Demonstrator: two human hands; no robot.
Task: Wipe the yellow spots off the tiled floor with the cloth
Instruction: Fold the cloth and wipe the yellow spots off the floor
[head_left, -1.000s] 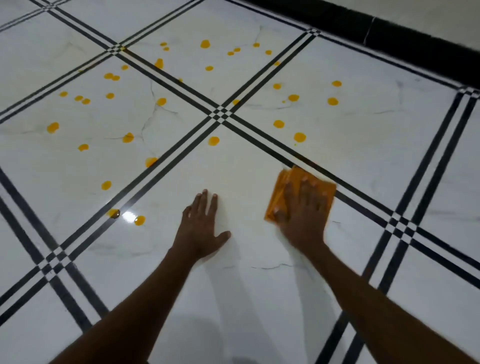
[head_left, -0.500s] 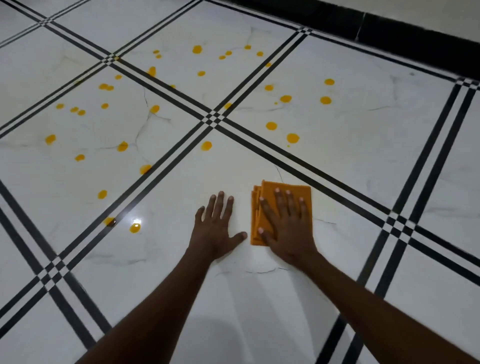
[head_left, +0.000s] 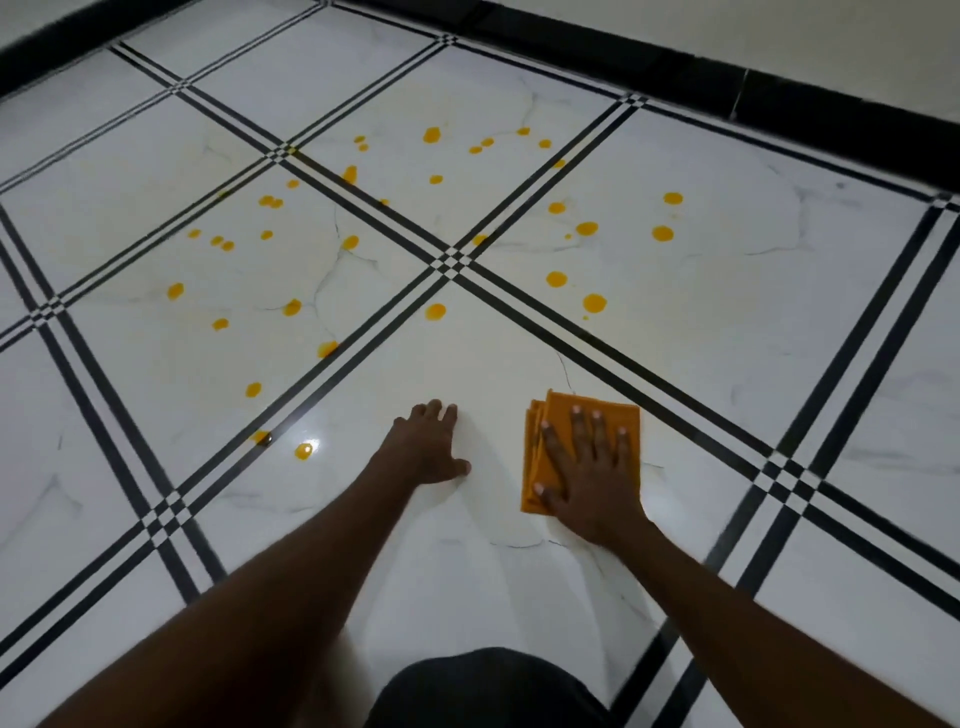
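Floor (head_left: 727, 322): glossy white marble-look tiles w/ faint grey veins, big squares split by triple black stripe lines, small checker pattern at crossings. Bright light glare near the left stripe. Black skirting band (head_left: 810, 98) along far edge, pale wall above it.

Cloth (head_left: 597, 415): orange, soft fabric, folded into a flat rectangle, layered edges fanned on its left side. Lies flat on the near centre tile, right of middle, well short of most spots.

Right hand (head_left: 589, 475): palm down on the cloth, fingers (head_left: 596, 431) straight and spread, pressing it flat to the floor; no curl round it, nothing pinched. Covers the cloth's near half.

Left hand (head_left: 428, 449): flat on bare tile just left of the cloth, not touching it. Fingers roughly straight, close together, thumb out to the right; holds nothing.

Yellow spots (head_left: 594, 302): many round/oval wet-looking drops, glossy, mixed sizes, scattered over the three tiles beyond and left of the hands. Nearest ones: a drop (head_left: 303, 450) by the glare left of the left hand, another (head_left: 435, 310) just under the central crossing. Some sit right on the black stripes.

Both forearms bare, reach in from bottom edge. Dark rounded shape (head_left: 488, 686) at bottom centre, part of the person; can't tell which.
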